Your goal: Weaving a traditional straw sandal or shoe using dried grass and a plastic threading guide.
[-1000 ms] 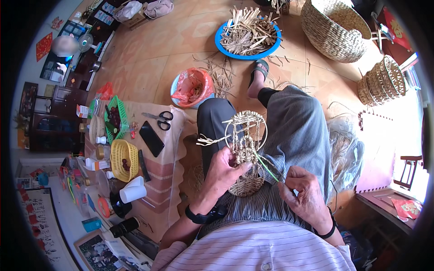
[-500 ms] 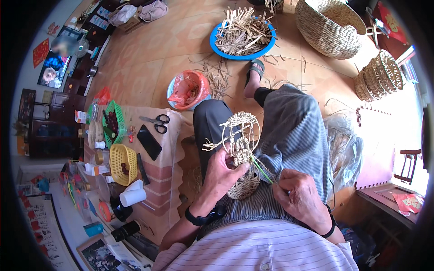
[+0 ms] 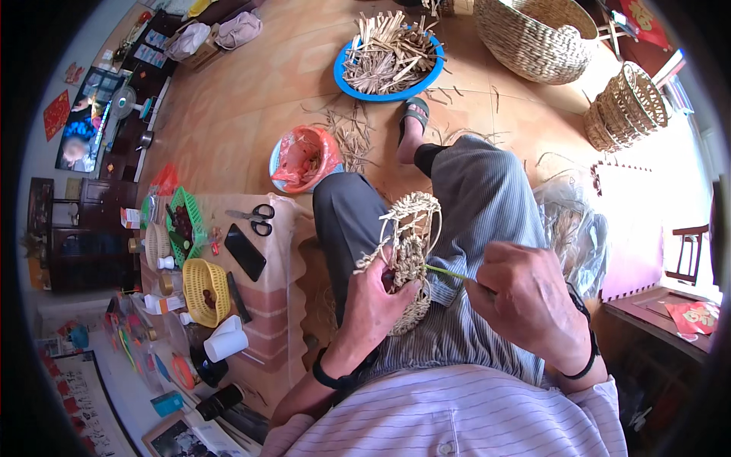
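Note:
Over my lap is a woven straw piece, pale tan, with an open looped frame at its far end and a dense braided band through its middle. My left hand is closed round its left side, thumb pressed on the weave. From the right edge of the band a thin green strand runs taut to my right hand. That hand is curled into a fist with the strand pinched between thumb and fingers. The strand's free end is hidden inside the fist.
On the cloth-covered table at left lie scissors, a black phone, a yellow basket and a white cup. Ahead on the floor stand a red-lined bucket, a blue basin of dried strips and large woven baskets.
My right hand has moved up and to the right, drawing the green strand straighter. The woven piece has turned in my left hand, so its looped end looks narrower.

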Tool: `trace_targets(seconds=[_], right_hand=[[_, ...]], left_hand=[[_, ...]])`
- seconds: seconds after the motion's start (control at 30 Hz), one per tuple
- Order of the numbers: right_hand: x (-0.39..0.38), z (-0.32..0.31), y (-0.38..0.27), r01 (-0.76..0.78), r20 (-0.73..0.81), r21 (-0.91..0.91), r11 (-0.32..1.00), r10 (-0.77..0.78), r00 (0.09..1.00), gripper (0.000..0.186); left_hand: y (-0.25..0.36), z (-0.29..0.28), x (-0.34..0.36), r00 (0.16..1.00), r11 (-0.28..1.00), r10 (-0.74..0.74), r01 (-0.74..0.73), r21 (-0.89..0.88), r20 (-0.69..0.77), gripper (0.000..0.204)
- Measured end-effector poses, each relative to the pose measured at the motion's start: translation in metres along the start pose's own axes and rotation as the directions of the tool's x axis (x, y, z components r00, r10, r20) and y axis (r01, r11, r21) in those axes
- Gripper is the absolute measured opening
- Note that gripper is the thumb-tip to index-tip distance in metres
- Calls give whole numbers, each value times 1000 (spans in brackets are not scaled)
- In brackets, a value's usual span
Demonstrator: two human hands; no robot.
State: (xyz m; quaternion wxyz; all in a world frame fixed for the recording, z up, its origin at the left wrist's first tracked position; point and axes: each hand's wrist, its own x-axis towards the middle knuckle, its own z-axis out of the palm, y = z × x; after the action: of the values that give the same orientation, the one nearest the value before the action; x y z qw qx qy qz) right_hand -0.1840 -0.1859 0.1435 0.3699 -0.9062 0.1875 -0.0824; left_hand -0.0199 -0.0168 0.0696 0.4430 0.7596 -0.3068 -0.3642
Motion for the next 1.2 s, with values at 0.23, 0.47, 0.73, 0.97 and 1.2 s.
trace_targets(seconds=[0.23, 0.47, 0.73, 0.97, 1.2], right_hand=[[12, 22, -14, 222, -73, -208, 953, -242, 968, 8], [12, 67, -2, 241, 4, -209, 948, -245, 969, 9], [22, 89, 13, 125, -41, -160, 979, -133, 990, 15], [17, 76, 35, -96, -17, 579, 810, 129, 991, 45], [10, 116, 64, -490, 429, 839, 236, 267, 863, 42]], left_hand=[[9, 1, 2, 998, 983, 54, -48, 174, -28, 34], [-18, -4, 3, 999, 989, -30, 33, 147, -23, 34], [-30, -5, 4, 997, 962, -53, 66, -265, 58, 40], [-30, -12, 5, 990, 888, -50, 105, -449, 132, 42], [-26, -23, 4, 966, 830, -68, 194, -523, 249, 43]])
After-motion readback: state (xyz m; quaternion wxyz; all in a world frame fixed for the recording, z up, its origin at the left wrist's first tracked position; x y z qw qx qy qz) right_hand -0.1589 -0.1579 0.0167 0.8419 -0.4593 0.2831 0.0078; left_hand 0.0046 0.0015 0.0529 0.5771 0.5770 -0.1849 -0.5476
